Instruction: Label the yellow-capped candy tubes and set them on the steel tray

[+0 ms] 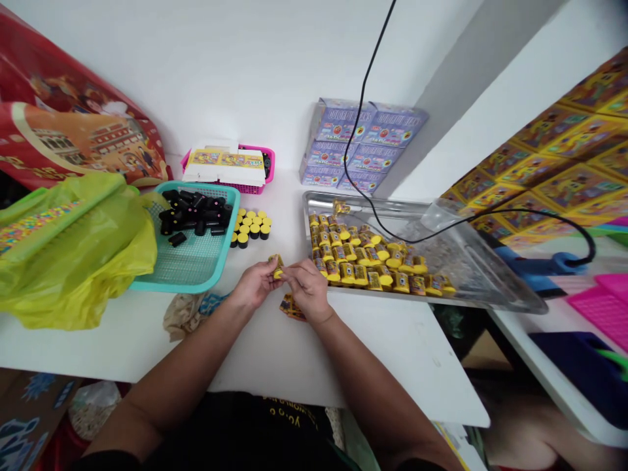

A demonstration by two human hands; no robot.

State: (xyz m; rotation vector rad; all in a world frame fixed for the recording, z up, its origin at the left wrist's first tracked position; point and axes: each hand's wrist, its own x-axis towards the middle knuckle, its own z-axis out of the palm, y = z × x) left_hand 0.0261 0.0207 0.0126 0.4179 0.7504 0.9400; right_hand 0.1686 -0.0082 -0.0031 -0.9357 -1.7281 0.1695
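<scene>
Close together over the white table, both of my hands hold one small cylinder in a yellow printed wrapper (pixel 276 264). My left hand (pixel 255 283) has its fingers closed around the lower side of it. The fingertips of my right hand (pixel 309 286) pinch the wrapper's edge from the other side. Under my right hand lie flat orange-and-yellow printed wrappers (pixel 290 309), partly covered by it. Just beyond my hands stand several black cylinders with yellow tops (pixel 254 227). To the right, a metal tray (pixel 466 297) bears rows of yellow-wrapped cylinders (pixel 360 275).
A turquoise basket (pixel 196 281) holds loose black cylinders (pixel 196 210). Behind it is a pink basket (pixel 271 163) with printed card on top. Purple boxes (pixel 360 145) are stacked at the wall. A black cable (pixel 362 104) hangs across the tray. A crumpled cloth (pixel 184 314) lies left.
</scene>
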